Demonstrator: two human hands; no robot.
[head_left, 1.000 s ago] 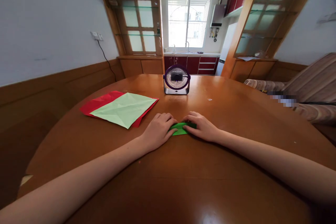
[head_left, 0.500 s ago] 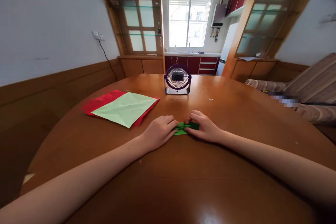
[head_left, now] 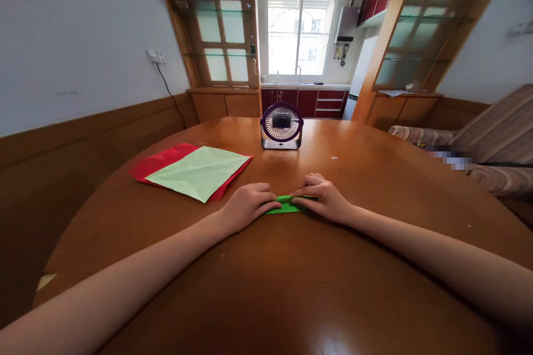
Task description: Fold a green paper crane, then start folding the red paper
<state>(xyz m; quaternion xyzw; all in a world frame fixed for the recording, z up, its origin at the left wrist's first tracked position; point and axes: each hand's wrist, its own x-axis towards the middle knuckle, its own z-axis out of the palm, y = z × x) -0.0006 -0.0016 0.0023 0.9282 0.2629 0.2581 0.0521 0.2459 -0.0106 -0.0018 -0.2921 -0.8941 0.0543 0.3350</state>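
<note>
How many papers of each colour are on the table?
Bright green folded paper, under both hands: 1
Pale green sheet: 1
Red sheet, beneath the pale one: 1
Total: 3

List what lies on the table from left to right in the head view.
red paper → pale green sheet → left hand → folded green paper → right hand. The small fan stands farther back, above the folded paper.

Fan [head_left: 282, 125] behind folded paper [head_left: 285, 206]
</note>
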